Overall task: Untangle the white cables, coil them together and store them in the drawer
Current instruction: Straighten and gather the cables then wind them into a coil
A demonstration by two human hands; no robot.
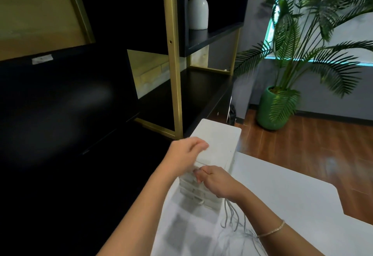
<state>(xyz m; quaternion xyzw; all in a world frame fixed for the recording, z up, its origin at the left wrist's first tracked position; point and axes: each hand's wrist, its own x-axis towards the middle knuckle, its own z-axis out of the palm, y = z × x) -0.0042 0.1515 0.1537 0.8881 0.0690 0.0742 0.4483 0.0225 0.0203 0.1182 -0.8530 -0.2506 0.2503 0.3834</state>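
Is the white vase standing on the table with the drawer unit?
No, the vase stands up on a black shelf, well away from the white table that holds the drawer unit.

Left hand (pixel 184 152) reaches forward, fingers loose; right hand (pixel 217 181) curled tight.

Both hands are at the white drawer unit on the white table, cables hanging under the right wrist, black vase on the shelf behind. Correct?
One thing is off: the vase on the shelf is white, not black, as the head view shows. The rest holds: the left hand and right hand are at the white drawer unit on the white table, and the cables hang under the right wrist.
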